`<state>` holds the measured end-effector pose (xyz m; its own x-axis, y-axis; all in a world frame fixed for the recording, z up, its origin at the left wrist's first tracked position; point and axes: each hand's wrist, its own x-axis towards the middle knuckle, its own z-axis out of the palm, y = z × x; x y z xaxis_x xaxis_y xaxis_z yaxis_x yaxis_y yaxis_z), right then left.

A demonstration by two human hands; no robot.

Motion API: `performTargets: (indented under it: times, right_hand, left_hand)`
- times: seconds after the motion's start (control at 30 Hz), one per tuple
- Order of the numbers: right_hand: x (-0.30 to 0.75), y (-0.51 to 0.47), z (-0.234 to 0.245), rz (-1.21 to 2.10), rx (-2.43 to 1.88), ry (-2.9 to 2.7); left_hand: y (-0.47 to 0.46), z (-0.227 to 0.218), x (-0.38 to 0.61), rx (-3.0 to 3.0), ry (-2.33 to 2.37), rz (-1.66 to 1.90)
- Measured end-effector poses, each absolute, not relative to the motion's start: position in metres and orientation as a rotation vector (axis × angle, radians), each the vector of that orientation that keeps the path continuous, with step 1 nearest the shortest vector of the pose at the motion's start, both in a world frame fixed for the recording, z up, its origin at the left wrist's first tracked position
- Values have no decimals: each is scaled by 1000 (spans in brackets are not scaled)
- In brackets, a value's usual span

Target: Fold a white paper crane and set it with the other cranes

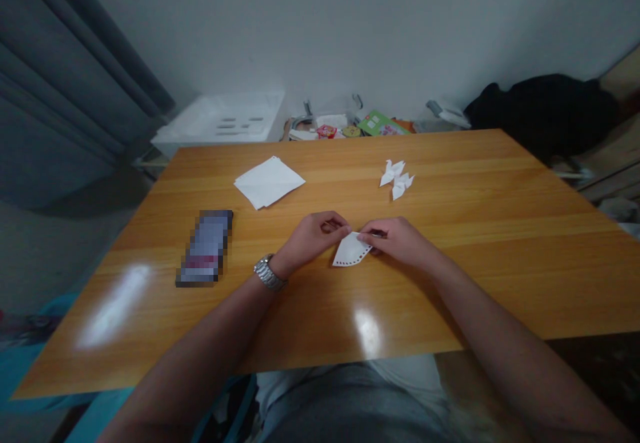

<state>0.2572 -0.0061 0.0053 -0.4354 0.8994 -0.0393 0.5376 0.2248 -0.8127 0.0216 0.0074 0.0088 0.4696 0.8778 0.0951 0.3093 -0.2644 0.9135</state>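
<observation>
Between my hands is a small folded piece of white paper point(351, 251) with a row of punched holes along its near edge. My left hand point(323, 231), below a silver wristwatch point(269, 273), pinches its top corner between thumb and fingers. The thumb and fingers of my right hand point(393, 235) are closed on its right side. Beyond my right hand, two white folded paper birds point(393, 173) sit close together. Farther left lies a stack of white paper sheets point(269, 183), turned like a diamond.
A phone point(205, 248) with a blurred-out screen lies left on the wooden table point(490, 229). Past the far edge are a white tray-like box point(240, 119), a green booklet point(383, 123) and small packets. A dark cloth heap point(545, 113) is at the right; a grey curtain point(65, 63) hangs left.
</observation>
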Motion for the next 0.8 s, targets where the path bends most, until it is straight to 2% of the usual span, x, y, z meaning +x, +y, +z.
performTargets:
  times: [0.6,0.8]
  right_hand:
    - [252,-8,11,914,-1296,-2146]
    - [259,-4,10,999,-1281,-2053]
  left_hand:
    - [2,11,28,2000,1038,740]
    - [3,18,25,2012,1065,764]
